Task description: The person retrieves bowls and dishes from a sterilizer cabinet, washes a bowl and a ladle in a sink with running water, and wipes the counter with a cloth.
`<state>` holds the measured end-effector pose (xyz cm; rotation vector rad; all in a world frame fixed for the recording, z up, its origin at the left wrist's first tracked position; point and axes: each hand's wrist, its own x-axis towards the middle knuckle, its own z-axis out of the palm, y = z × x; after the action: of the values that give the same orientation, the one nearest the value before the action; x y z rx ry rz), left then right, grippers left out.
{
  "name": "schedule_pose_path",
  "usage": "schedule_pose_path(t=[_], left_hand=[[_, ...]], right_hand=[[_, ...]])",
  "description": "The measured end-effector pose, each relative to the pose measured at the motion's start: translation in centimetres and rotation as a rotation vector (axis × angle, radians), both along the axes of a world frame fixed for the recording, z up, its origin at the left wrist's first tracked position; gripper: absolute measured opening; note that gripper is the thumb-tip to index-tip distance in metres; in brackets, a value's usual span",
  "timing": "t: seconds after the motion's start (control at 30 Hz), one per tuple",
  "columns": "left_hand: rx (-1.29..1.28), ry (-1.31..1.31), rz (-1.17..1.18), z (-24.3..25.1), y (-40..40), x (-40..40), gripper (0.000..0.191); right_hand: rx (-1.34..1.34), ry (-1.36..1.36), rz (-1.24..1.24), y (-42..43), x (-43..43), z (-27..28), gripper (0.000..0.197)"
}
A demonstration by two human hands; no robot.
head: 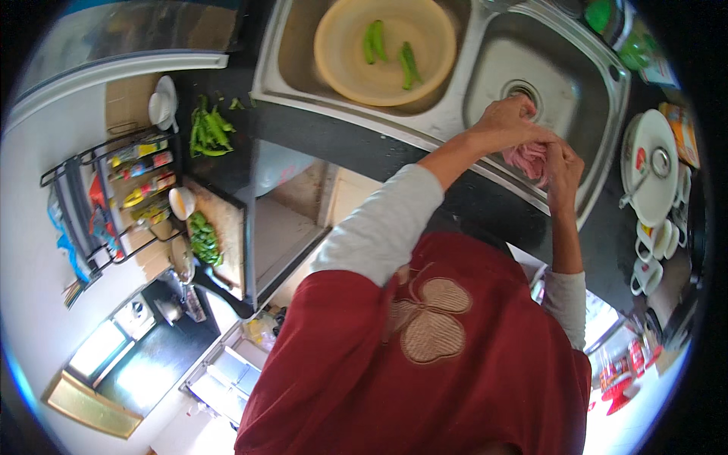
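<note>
A bunched pink cloth (528,161) is held between my two hands over the near side of the right-hand steel sink basin (569,85). Gripping its upper part near the drain is my left hand (509,126), and some pink also shows beyond the fingers. My right hand (564,169) pinches the cloth's right edge; the two hands are close together. In the left-hand basin, a beige plastic bowl (327,68) has several green peppers (375,41) in it.
On the dark counter to the left lies a pile of green peppers (210,131). A cutting board (230,239) bears cut green pieces (205,239), beside a knife with a black handle (227,296). Stacked white plates (654,187) and cups (646,277) stand right of the sink.
</note>
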<state>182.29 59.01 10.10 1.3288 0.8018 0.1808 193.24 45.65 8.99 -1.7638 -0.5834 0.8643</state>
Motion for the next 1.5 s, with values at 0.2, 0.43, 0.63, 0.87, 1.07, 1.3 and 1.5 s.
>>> schedule_pose_path(t=[0.2, 0.43, 0.63, 0.87, 1.07, 1.3, 1.5], left_hand=[[-0.125, -0.108, -0.081, -1.3, -2.4, -1.8, 0.067], [-0.070, -0.052, -0.112, 2.3, 0.2, -4.2, 0.029], [0.808, -0.087, -0.172, 5.1, 1.1, -4.4, 0.023], [0.158, -0.087, 0.259, 9.3, 1.2, -4.3, 0.020], [-0.053, -0.306, 0.504, 3.7, -5.9, -3.6, 0.028], [0.178, -0.382, 0.303, 8.0, -5.2, -5.9, 0.036], [0.867, -0.323, -0.196, 10.8, -6.0, -6.2, 0.042]], right_hand=[[-0.007, -0.270, -0.109, -0.1, 1.6, 3.5, 0.028], [0.014, -0.272, -0.219, -1.9, 0.0, 6.2, 0.023], [0.040, -0.261, -0.223, -3.5, 0.1, 8.9, 0.019], [0.179, -0.385, 0.110, -2.3, -1.8, 13.0, 0.020], [0.575, 1.018, 0.480, 3.1, -3.6, 12.9, 0.049], [0.638, 1.295, 0.221, 0.8, -6.7, 8.8, 0.042], [0.836, 1.185, -0.219, -2.2, -10.0, 7.7, 0.048]])
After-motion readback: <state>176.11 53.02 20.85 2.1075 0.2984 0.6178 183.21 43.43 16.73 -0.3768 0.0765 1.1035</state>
